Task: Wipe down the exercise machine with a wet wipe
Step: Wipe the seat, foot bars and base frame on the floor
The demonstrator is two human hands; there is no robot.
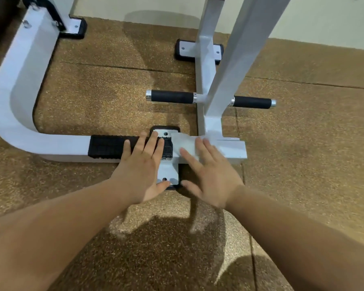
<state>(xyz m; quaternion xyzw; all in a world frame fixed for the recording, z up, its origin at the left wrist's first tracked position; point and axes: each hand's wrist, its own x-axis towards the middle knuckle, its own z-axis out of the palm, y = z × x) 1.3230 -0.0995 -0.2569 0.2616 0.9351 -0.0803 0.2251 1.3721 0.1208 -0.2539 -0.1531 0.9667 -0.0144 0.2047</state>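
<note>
So my right hand (210, 177), fingers spread, presses the wet wipe (185, 143) flat on the exercise machine (15, 97), on its base bar at the upright's foot. My left hand (141, 171), also spread, rests on the black tread (105, 147). I'd guess the uprights and grips (170, 97) remain. Speckled brown rubber floor (303, 143), cream wall (324, 22)

No legible text, label, brand, number or sign anywhere on the exercise machine (8, 91), nor elsewhere in the frame.
</note>
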